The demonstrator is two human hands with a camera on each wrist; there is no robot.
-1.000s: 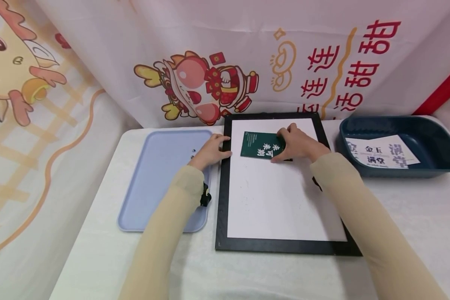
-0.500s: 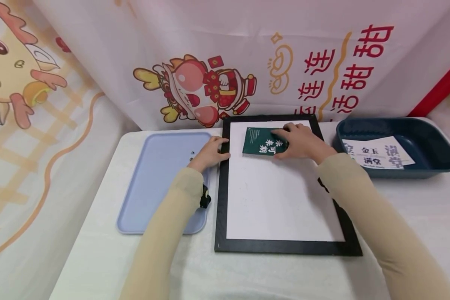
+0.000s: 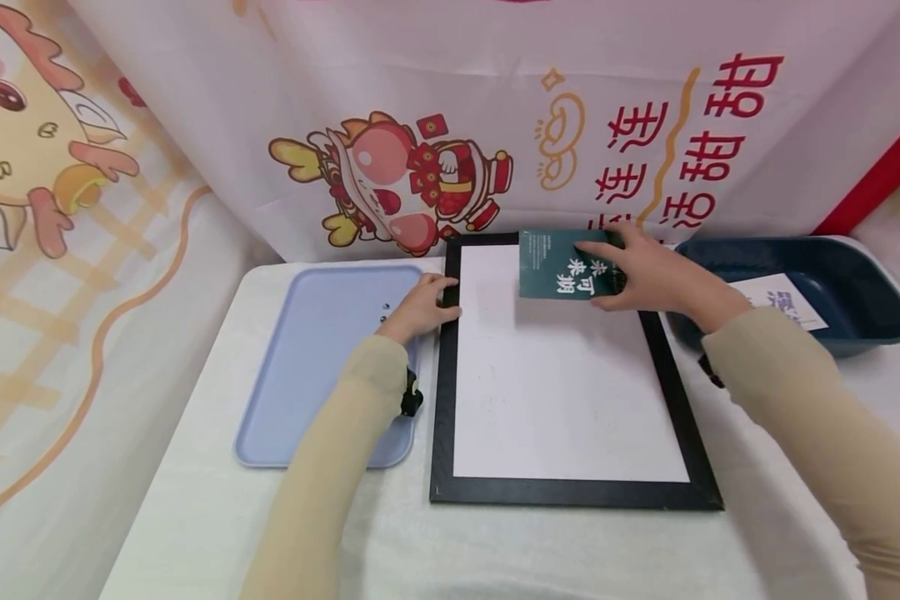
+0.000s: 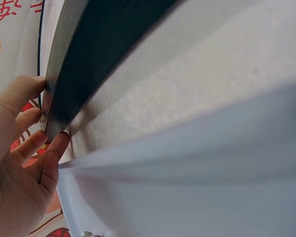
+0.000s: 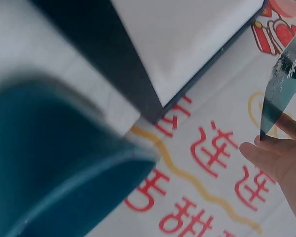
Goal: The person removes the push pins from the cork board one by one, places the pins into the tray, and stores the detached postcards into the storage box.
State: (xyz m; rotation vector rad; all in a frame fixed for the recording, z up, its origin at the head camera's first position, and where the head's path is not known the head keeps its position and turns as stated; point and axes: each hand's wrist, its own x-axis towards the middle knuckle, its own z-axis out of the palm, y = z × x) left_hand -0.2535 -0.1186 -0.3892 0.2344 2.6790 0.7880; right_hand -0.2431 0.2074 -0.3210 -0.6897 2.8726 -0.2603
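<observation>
My left hand grips the left border of a black-framed white board near its upper end. In the left wrist view, the fingertips sit on the board's dark edge. My right hand holds a thin green card with white characters by its right side, thumb near the lower edge. The card is raised above the upper part of the board and casts a shadow on it. In the right wrist view, the card appears edge-on and tilted, partly out of frame.
A light blue tray lies left of the board, with several small shiny beads near its right side, partly behind my left hand. To the right stands a dark teal bin holding white printed cards. A printed cloth hangs behind.
My right hand has slid the green card up the board, then lifted it and carried it rightward. The left hand has stayed at the board's left border.
</observation>
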